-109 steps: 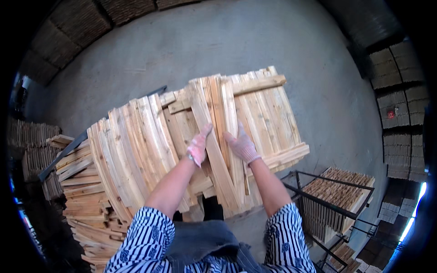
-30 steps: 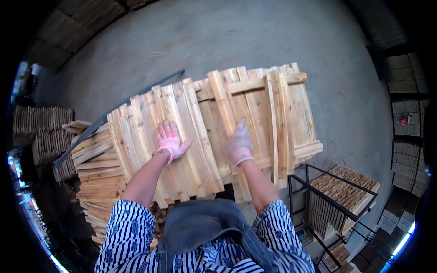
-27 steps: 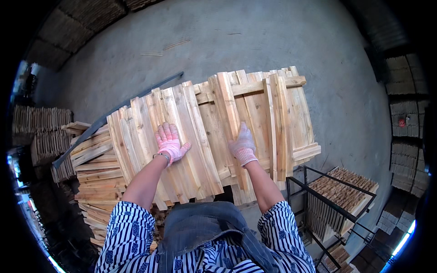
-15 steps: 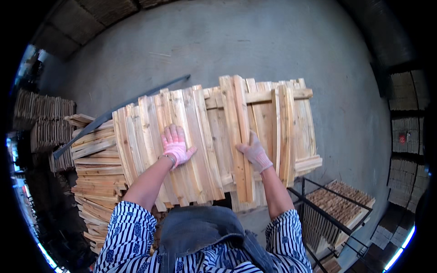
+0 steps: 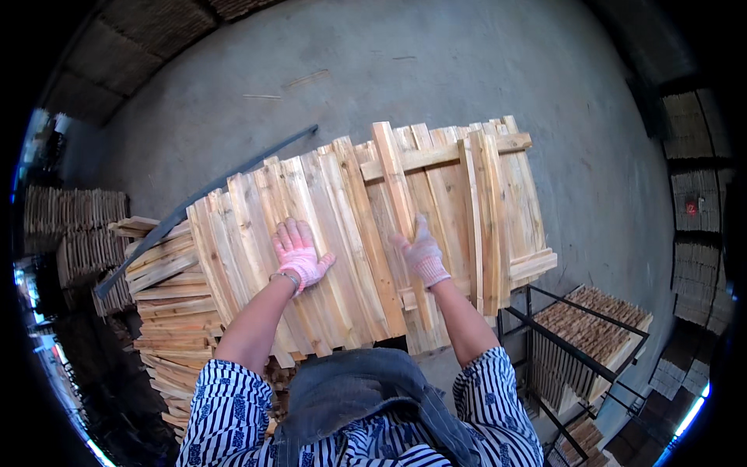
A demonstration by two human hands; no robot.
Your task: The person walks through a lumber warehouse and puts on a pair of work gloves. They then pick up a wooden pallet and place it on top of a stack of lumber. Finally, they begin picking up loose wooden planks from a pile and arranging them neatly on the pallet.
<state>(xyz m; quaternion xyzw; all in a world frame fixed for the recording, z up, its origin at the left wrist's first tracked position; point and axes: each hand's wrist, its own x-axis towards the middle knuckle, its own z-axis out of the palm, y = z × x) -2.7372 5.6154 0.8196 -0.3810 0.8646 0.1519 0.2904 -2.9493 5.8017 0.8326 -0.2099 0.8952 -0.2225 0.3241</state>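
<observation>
My left hand (image 5: 299,254), in a pink and white glove, lies flat with fingers spread on a row of pale wooden slats (image 5: 257,222) set side by side. To its right, my gloved right hand (image 5: 425,257) straddles a narrow wooden slat (image 5: 391,167), thumb on its left side and fingers on its right. That slat rests across two crosswise battens, the far batten (image 5: 436,158) and a near one partly under my right forearm. Several more slats (image 5: 486,202) stand close together to the right of this hand. The lower layer of boards shows in the gaps.
Stacked wood pieces (image 5: 175,311) lie to the left under a dark strip (image 5: 218,179). A black metal frame (image 5: 572,362) with bundled wood (image 5: 580,327) stands at the lower right. Grey concrete floor (image 5: 467,62) lies beyond, with stacks along both sides.
Of the two slats under my right hand, one now lies left against the row; the hand remains on the other. My left hand stays flat on the slats. The view has shifted slightly.
</observation>
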